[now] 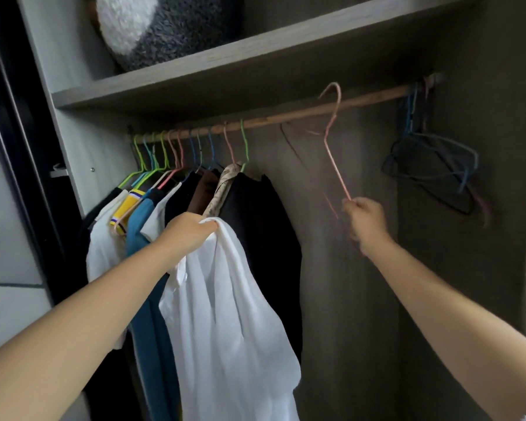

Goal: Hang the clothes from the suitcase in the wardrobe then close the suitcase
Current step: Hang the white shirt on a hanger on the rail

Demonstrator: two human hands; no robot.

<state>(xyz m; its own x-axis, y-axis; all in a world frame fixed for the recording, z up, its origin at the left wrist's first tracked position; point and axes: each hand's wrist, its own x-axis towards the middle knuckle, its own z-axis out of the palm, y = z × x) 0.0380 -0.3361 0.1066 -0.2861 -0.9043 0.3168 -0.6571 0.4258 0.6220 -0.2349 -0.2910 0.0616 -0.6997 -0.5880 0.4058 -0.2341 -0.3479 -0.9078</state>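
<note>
The left hand (192, 230) has its grip bunched tight around the top of a white shirt (234, 323), which hangs down in front of the clothes (152, 214) already on the rod (286, 117) at the left. The right hand (365, 221) pinches the lower end of a pink hanger (331, 141) (blurred), its hook level with the rod in the bare middle stretch. More hangers (431, 165) cluster at the far right.

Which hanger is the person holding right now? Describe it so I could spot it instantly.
Find the wooden rail under the grey wardrobe shelf. In the bare stretch right of the hung clothes, the right hand pinches a thin pink wire hanger. Unlike its neighbours, it is tilted, empty, with its hook off the rail.
</note>
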